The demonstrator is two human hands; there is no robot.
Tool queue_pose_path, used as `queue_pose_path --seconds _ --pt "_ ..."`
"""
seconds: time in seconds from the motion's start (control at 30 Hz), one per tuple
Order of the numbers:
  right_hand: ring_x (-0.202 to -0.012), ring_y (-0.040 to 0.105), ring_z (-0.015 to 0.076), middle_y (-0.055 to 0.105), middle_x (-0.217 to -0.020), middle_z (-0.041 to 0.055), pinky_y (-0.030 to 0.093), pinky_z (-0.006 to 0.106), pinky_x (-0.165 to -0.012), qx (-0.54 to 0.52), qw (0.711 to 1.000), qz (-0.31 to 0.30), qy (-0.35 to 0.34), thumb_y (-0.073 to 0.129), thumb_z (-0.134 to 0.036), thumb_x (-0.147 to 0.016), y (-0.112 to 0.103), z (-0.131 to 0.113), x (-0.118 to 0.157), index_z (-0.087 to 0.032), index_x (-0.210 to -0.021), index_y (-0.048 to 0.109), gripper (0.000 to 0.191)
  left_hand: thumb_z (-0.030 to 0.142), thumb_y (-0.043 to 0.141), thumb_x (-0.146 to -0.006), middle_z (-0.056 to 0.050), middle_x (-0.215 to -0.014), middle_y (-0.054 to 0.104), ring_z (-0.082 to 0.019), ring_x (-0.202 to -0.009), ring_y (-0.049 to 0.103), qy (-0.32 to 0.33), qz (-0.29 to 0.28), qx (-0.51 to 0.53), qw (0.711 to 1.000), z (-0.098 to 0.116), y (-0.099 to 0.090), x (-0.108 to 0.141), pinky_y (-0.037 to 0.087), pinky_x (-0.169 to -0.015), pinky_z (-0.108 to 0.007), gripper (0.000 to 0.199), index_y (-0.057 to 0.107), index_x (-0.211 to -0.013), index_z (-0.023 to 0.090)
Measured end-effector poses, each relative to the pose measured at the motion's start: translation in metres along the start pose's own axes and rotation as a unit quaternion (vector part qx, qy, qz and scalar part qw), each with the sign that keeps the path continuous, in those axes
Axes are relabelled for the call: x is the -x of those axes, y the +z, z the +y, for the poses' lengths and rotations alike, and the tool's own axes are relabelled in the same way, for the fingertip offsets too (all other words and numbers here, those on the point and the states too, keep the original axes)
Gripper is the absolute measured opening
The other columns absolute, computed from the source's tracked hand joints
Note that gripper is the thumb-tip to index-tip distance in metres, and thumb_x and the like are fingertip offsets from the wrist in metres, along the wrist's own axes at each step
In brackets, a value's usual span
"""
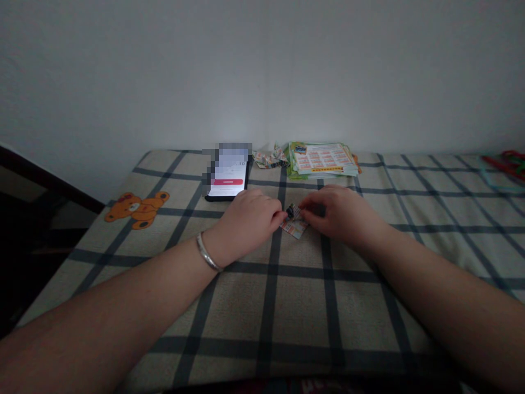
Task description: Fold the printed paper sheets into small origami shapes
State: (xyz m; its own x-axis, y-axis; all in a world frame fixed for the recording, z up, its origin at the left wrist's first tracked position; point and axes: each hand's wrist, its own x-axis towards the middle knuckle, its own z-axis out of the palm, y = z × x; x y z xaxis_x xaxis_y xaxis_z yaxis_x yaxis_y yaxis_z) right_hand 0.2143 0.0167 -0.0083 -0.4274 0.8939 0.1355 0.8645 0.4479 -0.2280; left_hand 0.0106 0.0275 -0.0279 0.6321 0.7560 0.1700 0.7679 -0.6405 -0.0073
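Observation:
A small folded piece of printed paper (296,228) lies on the checked cloth between my hands, one corner pointing toward me. My left hand (252,219), with a silver bangle at its wrist, pinches the paper's left side between thumb and curled fingers. On the opposite side, my right hand (334,213) grips the right edge with thumb and forefinger. A dark patch shows near the paper's upper part. My fingertips hide parts of both its sides.
Behind my left hand a lit phone (226,189) lies near the wall. Beside it are folded printed papers (270,158) and a stack of printed sheets (324,160). A bear-shaped cutout (137,209) lies left. Red and green items (511,167) sit far right.

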Motion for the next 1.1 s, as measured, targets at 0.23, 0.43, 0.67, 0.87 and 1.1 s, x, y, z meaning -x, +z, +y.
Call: queue_pose_path --seconds 0.23,0.43,0.67,0.87,1.1 --pt "-0.080 0.056 0.0198 0.068 -0.080 0.0044 0.040 0.032 -0.073 -0.024 0.999 0.019 -0.030 0.058 -0.031 -0.088 0.010 0.003 -0.001 -0.019 -0.082 0.070 0.018 0.031 0.051 -0.095 -0.005 -0.074 0.065 -0.022 -0.080 0.060 -0.001 0.001 0.017 1.000 -0.001 -0.002 0.001 0.039 -0.068 -0.033 0.027 0.069 -0.080 0.017" --pt "-0.078 0.054 0.0205 0.068 -0.076 0.0043 0.038 0.034 -0.072 0.005 1.000 0.021 -0.008 0.056 -0.031 -0.088 0.013 -0.001 -0.004 -0.020 -0.077 0.067 0.020 0.030 0.053 -0.094 -0.004 -0.072 0.065 -0.019 -0.075 0.059 0.005 0.001 0.051 0.999 -0.005 -0.002 0.000 0.040 -0.066 -0.031 0.027 0.068 -0.077 0.017" --pt "-0.079 0.056 0.0227 0.068 -0.077 0.0061 0.037 0.034 -0.071 0.055 0.998 0.015 0.008 0.053 -0.032 -0.088 0.010 -0.008 -0.004 -0.020 -0.081 0.067 0.020 0.028 0.055 -0.092 -0.004 -0.070 0.064 -0.020 -0.074 0.059 0.020 0.023 0.016 0.999 -0.002 0.000 0.002 0.041 -0.066 -0.031 0.023 0.067 -0.076 0.016" --pt "-0.082 0.056 0.0225 0.068 -0.078 0.0073 0.039 0.033 -0.074 0.052 0.998 0.024 -0.019 0.051 -0.026 -0.089 0.012 -0.009 -0.006 -0.017 -0.080 0.065 0.018 0.029 0.054 -0.093 -0.004 -0.072 0.064 -0.021 -0.076 0.060 0.018 0.011 0.016 1.000 -0.003 -0.001 0.002 0.040 -0.066 -0.032 0.024 0.066 -0.077 0.016" --pt "-0.078 0.055 0.0220 0.067 -0.077 0.0070 0.039 0.034 -0.074 0.066 0.997 0.025 -0.024 0.049 -0.026 -0.090 0.013 -0.010 -0.006 -0.018 -0.078 0.061 0.019 0.029 0.056 -0.092 -0.004 -0.070 0.063 -0.020 -0.073 0.059 0.011 0.018 0.019 1.000 -0.003 -0.001 0.002 0.040 -0.065 -0.031 0.023 0.066 -0.075 0.016"
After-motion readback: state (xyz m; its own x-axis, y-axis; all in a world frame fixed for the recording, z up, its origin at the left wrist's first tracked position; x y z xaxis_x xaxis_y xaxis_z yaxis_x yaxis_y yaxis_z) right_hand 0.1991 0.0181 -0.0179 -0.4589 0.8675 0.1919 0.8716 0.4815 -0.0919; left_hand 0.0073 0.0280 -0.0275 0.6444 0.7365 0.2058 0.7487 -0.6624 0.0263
